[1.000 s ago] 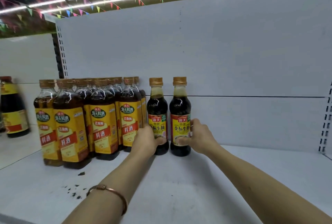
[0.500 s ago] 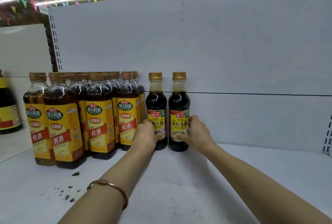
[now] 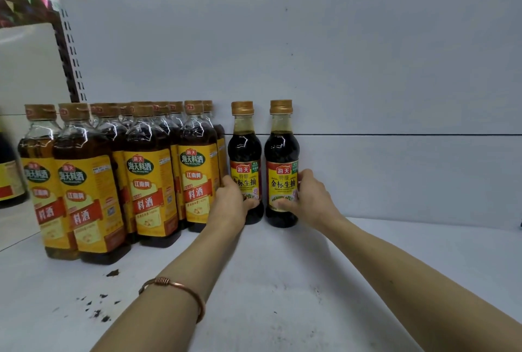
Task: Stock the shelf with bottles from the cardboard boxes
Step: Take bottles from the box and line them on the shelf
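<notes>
Your left hand [image 3: 230, 204] is curled round the lower body of the left soy sauce bottle [image 3: 245, 153]; its grip hides the bottle's lower label and much of the base. Your right hand [image 3: 308, 199] clamps the right soy sauce bottle [image 3: 282, 151], thumb across the front label, fingers wrapped behind out of sight. Both bottles stand upright on the white shelf [image 3: 282, 281], close against its back panel [image 3: 310, 55], a narrow gap between them. They are round-shouldered, clear, filled with dark liquid, gold-capped. Just left of the left soy sauce bottle stands a packed block of squarer cooking wine bottles [image 3: 141, 176] with yellow labels; the rear ones are mostly hidden. A copper-coloured bangle [image 3: 180, 289] circles your left wrist. Dark specks [image 3: 99, 306] lie on the shelf below the wine bottles. A blurred bottle [image 3: 11, 179] is cut off at the far left edge.
</notes>
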### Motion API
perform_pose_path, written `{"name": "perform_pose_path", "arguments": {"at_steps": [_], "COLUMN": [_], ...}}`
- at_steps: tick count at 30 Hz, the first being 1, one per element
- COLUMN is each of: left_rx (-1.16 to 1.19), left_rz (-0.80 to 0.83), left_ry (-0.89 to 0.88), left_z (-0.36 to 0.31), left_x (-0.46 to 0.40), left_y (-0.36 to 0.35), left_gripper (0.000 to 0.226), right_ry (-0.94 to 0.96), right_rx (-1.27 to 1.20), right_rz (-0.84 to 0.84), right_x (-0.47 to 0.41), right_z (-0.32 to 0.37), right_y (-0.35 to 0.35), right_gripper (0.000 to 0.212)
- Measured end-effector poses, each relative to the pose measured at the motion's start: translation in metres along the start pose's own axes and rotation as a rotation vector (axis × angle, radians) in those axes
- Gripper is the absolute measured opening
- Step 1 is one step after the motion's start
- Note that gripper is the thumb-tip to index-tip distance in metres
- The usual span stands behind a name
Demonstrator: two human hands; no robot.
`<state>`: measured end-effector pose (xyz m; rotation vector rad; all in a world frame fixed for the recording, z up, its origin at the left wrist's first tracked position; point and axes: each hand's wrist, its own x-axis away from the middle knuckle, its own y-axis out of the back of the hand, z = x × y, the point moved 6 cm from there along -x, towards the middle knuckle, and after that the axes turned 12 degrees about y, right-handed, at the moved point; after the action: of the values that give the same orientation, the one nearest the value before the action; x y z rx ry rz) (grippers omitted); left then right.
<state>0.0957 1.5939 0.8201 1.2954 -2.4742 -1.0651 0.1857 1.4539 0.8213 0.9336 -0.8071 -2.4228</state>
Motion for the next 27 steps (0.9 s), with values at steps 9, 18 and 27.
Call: {"name": "perform_pose_path", "arguments": {"at_steps": [9, 18, 27], "left_rx": [0.007, 0.027, -0.044], "left_rz": [-0.002, -0.005, -0.167], "left_ry": [0.016, 0.124, 0.016], "left_z": [0.003, 0.004, 0.003], "left_x": [0.000, 0.016, 0.095], "left_y": [-0.004, -0.001, 0.041], "left_gripper": [0.051, 0.046, 0.035], "right_ry": [-0.025, -0.095, 0.273], "right_rx": [0.018, 0.112, 0.099], "right_rz": [-0.018, 0.038, 0.230], "right_x": [0.003, 0.013, 0.071], "right_z": [0.001, 0.010, 0.040], "right_y": [-0.001, 0.011, 0.049], "right_gripper": [0.059, 0.065, 0.053]}}
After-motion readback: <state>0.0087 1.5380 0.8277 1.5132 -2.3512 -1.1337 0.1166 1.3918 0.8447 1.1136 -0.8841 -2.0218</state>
